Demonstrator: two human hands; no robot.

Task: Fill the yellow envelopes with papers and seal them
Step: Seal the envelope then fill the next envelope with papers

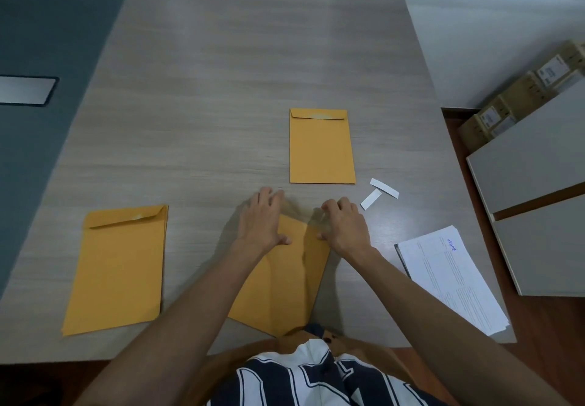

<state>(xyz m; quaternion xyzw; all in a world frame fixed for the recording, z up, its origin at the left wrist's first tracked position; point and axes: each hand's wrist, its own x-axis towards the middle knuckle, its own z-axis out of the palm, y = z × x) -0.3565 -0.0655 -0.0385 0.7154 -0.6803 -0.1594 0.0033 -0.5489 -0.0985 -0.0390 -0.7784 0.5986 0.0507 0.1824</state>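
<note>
A yellow envelope [281,282] lies in front of me on the wooden table [221,89]. My left hand [262,222] rests flat on its top left part, fingers spread. My right hand [343,225] pinches at the envelope's top right edge, where motion blur hides the flap. Another yellow envelope [321,147] lies flat beyond my hands with its flap folded down. A small stack of yellow envelopes [118,269] sits at the left. A pile of printed white papers [452,279] lies at the table's right edge.
Two white peel-off strips [380,193] lie just right of my right hand. White cabinets [531,184] stand to the right of the table, with cardboard boxes [522,95] behind them. A grey panel lies on the floor at far left.
</note>
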